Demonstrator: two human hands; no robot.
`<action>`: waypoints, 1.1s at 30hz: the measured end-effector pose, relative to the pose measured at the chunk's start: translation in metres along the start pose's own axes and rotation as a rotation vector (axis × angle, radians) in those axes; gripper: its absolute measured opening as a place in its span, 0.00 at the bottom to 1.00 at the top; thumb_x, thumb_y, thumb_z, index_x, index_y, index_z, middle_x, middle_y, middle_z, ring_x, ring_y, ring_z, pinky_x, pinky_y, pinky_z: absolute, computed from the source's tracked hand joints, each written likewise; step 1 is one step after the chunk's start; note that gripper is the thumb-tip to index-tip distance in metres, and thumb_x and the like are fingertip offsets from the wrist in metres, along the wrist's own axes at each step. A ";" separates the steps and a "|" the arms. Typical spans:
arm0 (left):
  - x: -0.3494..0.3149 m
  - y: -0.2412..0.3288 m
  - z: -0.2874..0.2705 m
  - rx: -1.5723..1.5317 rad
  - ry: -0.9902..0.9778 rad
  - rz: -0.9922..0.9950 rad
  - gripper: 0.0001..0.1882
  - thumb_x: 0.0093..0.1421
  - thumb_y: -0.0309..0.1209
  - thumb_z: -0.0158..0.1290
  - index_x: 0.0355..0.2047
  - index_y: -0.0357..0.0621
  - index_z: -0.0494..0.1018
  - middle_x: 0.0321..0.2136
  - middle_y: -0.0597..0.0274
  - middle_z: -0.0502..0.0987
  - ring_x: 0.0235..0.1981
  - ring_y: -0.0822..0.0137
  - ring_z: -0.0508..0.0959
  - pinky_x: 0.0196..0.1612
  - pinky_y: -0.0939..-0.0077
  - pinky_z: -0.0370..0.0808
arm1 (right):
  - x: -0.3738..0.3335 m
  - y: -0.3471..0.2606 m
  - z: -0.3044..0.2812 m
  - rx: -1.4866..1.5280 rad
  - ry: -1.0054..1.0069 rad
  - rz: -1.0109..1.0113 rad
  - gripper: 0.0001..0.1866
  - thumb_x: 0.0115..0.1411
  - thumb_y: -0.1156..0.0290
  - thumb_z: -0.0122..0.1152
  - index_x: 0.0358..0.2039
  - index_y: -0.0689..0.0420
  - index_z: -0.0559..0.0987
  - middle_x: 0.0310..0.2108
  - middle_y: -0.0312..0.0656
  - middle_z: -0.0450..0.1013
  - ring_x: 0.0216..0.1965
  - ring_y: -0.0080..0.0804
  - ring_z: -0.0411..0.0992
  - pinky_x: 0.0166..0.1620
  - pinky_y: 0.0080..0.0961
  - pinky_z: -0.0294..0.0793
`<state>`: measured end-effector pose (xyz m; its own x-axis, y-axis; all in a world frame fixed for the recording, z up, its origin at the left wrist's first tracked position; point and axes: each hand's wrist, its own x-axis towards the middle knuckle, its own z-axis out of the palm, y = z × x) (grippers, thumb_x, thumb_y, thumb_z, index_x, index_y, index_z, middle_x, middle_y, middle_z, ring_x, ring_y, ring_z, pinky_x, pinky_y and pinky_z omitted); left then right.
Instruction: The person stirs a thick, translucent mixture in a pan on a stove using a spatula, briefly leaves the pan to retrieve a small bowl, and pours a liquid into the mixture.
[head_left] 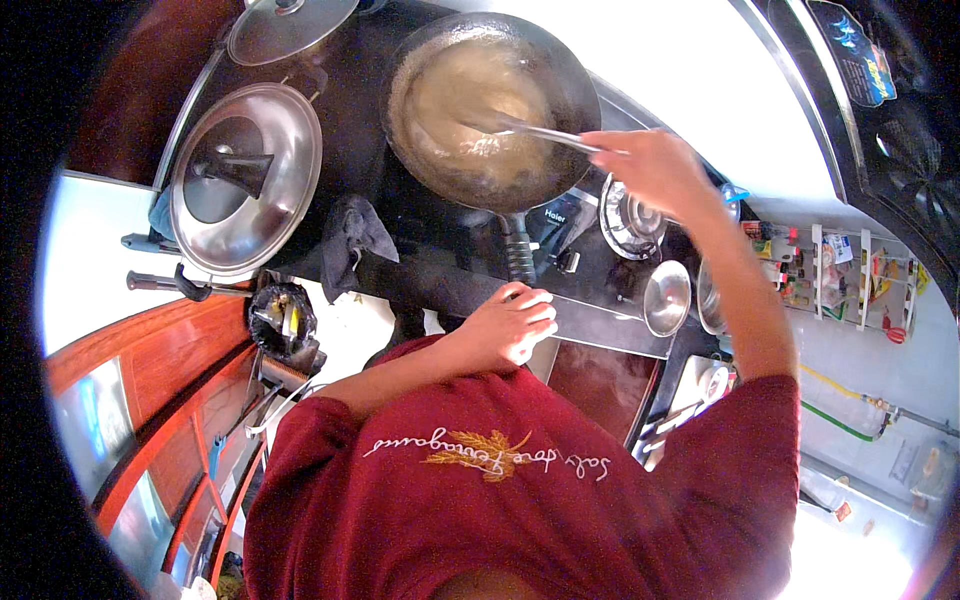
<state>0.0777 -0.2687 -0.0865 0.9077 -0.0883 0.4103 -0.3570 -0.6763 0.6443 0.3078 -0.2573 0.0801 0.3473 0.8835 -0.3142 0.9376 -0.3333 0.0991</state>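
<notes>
A dark wok sits on the black cooktop, with pale brown, soupy food in it. My right hand is closed round the metal handle of a spatula. The spatula's far end dips into the food and is smeared by motion. Toward me points the wok's black handle. My left hand is curled at the near end of that handle, fingers bent round it; part of the grip is hidden.
At left lies a large steel lid with a black handle; another lid is beyond it. A dark cloth hangs over the front edge. Right of the wok are a burner and a metal bowl. A black-lined bin stands lower left.
</notes>
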 end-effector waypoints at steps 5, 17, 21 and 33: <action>-0.003 -0.004 0.004 -0.059 -0.009 -0.002 0.12 0.49 0.33 0.52 0.36 0.48 0.71 0.38 0.67 0.70 0.49 0.65 0.66 0.51 0.63 0.58 | -0.029 0.015 -0.045 0.074 -0.294 0.101 0.13 0.55 0.58 0.51 0.40 0.41 0.79 0.30 0.42 0.76 0.31 0.40 0.75 0.37 0.35 0.73; 0.001 -0.004 0.002 0.008 -0.019 0.008 0.11 0.51 0.34 0.50 0.36 0.49 0.71 0.39 0.69 0.70 0.49 0.67 0.66 0.51 0.63 0.57 | 0.000 -0.027 0.044 -0.018 -0.117 0.010 0.16 0.59 0.59 0.46 0.49 0.37 0.70 0.29 0.41 0.76 0.31 0.40 0.75 0.33 0.38 0.75; -0.002 -0.002 0.002 -0.006 0.013 0.003 0.10 0.50 0.33 0.50 0.34 0.48 0.70 0.38 0.68 0.70 0.49 0.66 0.66 0.51 0.64 0.57 | -0.031 0.010 -0.002 -0.218 -0.319 -0.004 0.18 0.59 0.58 0.46 0.51 0.35 0.69 0.29 0.42 0.76 0.32 0.40 0.75 0.34 0.39 0.75; -0.004 0.002 0.003 -0.010 -0.009 -0.050 0.10 0.52 0.32 0.49 0.35 0.48 0.70 0.40 0.67 0.70 0.51 0.65 0.65 0.52 0.61 0.56 | -0.032 -0.010 0.018 -0.130 -0.118 -0.096 0.17 0.59 0.57 0.48 0.49 0.35 0.71 0.20 0.41 0.75 0.23 0.37 0.75 0.31 0.36 0.73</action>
<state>0.0739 -0.2722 -0.0891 0.9263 -0.0615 0.3718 -0.3136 -0.6730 0.6698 0.2870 -0.2886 0.0722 0.2594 0.8619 -0.4357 0.9631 -0.1975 0.1826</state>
